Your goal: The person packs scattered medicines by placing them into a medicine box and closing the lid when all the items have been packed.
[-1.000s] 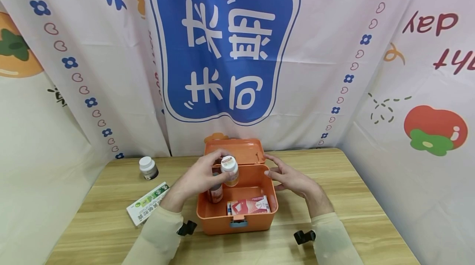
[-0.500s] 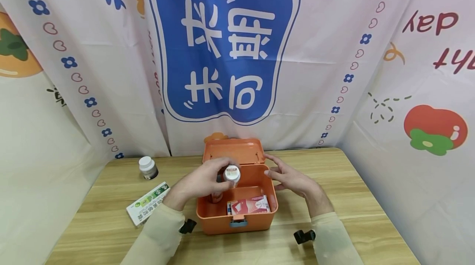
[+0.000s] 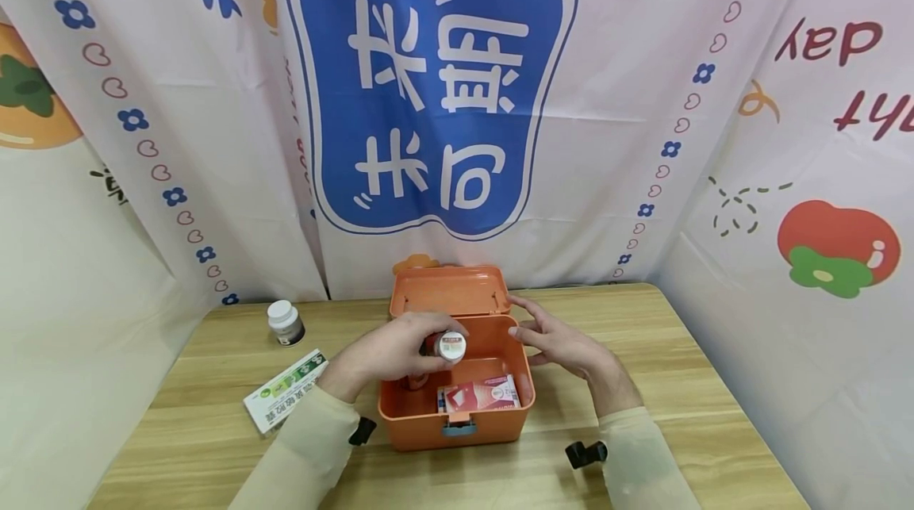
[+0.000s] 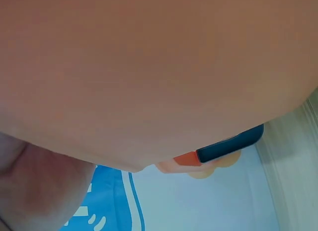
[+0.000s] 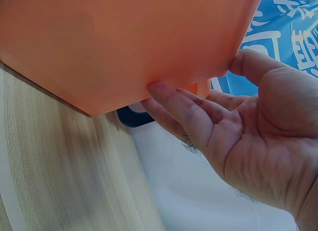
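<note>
My left hand reaches over the left part of an orange lidded box, holding a small bottle with a white cap between thumb and fingers. The bottle is upright inside the box opening; its body is mostly hidden by the hand. Behind the fingers, a second bottle inside the box is nearly covered. A flat red-and-white packet lies at the front of the box. My right hand rests against the box's right rear corner, thumb at the rim, fairly straight fingers touching the outer wall.
On the wooden table, a dark bottle with a white cap stands back left. In front of it lies a white-and-green carton. The box's lid stands open towards the printed curtain behind.
My left hand has lowered the white-capped bottle into the box and shifted slightly right and nearer. My right hand has stayed at the box's corner.
</note>
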`<state>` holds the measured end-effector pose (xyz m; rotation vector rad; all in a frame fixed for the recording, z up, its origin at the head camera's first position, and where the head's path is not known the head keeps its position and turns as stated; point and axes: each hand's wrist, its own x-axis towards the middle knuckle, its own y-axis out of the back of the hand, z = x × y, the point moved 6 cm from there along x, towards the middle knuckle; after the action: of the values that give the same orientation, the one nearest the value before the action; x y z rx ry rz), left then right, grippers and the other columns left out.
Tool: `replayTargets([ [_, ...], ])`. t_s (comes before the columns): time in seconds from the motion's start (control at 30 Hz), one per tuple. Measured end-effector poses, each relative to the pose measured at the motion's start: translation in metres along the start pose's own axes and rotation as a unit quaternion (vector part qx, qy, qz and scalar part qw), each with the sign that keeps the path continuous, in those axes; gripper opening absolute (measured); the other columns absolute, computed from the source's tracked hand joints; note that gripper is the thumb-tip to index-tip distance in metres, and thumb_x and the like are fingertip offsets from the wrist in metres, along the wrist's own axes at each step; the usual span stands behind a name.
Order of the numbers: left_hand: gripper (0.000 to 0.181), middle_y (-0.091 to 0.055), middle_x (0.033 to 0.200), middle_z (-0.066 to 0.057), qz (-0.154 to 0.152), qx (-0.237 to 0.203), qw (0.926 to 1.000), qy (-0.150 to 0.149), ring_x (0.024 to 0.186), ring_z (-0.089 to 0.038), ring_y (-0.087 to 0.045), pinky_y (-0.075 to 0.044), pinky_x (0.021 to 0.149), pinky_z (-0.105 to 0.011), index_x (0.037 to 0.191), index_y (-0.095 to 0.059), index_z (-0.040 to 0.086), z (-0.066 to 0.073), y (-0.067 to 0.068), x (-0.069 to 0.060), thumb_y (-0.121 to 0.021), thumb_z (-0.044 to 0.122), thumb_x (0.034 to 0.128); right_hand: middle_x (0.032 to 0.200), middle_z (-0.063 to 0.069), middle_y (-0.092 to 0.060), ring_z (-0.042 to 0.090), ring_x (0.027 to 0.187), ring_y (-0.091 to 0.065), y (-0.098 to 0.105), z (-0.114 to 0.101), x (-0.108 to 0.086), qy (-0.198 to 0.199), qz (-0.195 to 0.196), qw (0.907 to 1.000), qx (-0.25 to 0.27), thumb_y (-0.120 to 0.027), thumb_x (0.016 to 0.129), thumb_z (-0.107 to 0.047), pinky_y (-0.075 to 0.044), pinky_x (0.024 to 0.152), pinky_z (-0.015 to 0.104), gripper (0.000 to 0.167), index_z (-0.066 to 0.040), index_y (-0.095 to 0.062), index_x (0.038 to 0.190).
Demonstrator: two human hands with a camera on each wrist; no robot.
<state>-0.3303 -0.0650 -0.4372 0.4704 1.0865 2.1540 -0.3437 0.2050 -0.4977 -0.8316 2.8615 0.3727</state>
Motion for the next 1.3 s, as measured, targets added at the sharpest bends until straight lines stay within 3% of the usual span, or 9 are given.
replayTargets([
  [0.37,0.047,-0.083,0.139,0.005,-0.018,0.036,0.9990,0.020,0.109,-0.013,-0.072,-0.068,0.113,-0.047,0.150,-0.080,0.022,-0.002,-0.004,0.001,-0.092,0.020,0.1044,0.175,0.035,-0.055,0.053,0.156,-0.065,0.000,-0.001,0.000,0.005,-0.006,1.0000,0.004,-0.059,0.126,-0.030,-0.067,0.117,0.060,0.080,-0.019,-0.012,0.190],
  [0.6,0.043,-0.084,0.130,0.006,-0.021,0.078,0.9965,0.024,0.090,-0.006,-0.071,-0.068,0.101,-0.038,0.148,-0.081,0.022,-0.001,-0.009,0.003,-0.091,0.021,0.1053,0.175,0.035,-0.055,0.053,0.156,-0.065,0.000,-0.001,0.000,0.004,-0.006,1.0000,0.003,-0.059,0.125,-0.030,-0.067,0.117,0.060,0.080,-0.020,-0.012,0.190],
  [0.8,0.039,-0.084,0.128,0.005,-0.015,0.111,0.9935,0.020,0.100,-0.011,-0.071,-0.068,0.105,-0.040,0.145,-0.083,0.020,0.001,-0.011,0.004,-0.090,0.023,0.1061,0.174,0.034,-0.056,0.052,0.155,-0.066,0.000,-0.002,-0.001,0.002,-0.005,1.0000,-0.002,-0.059,0.125,-0.031,-0.067,0.117,0.060,0.079,-0.020,-0.013,0.190],
  [1.0,0.039,-0.083,0.127,0.005,-0.015,0.123,0.9919,0.028,0.100,-0.012,-0.071,-0.068,0.105,-0.041,0.144,-0.083,0.021,0.002,-0.011,0.004,-0.090,0.025,0.1061,0.173,0.031,-0.059,0.050,0.154,-0.068,0.000,-0.001,0.000,-0.005,0.001,1.0000,-0.006,-0.059,0.125,-0.031,-0.067,0.117,0.061,0.077,-0.024,-0.016,0.189],
  [1.3,0.040,-0.081,0.126,0.006,0.004,0.123,0.9921,0.027,0.103,-0.015,-0.071,-0.068,0.108,-0.044,0.144,-0.083,0.021,0.007,0.001,-0.003,-0.087,0.008,0.1064,0.174,0.032,-0.058,0.050,0.155,-0.067,0.002,0.001,0.001,-0.005,0.001,1.0000,-0.006,-0.059,0.125,-0.031,-0.067,0.117,0.061,0.077,-0.024,-0.016,0.189],
])
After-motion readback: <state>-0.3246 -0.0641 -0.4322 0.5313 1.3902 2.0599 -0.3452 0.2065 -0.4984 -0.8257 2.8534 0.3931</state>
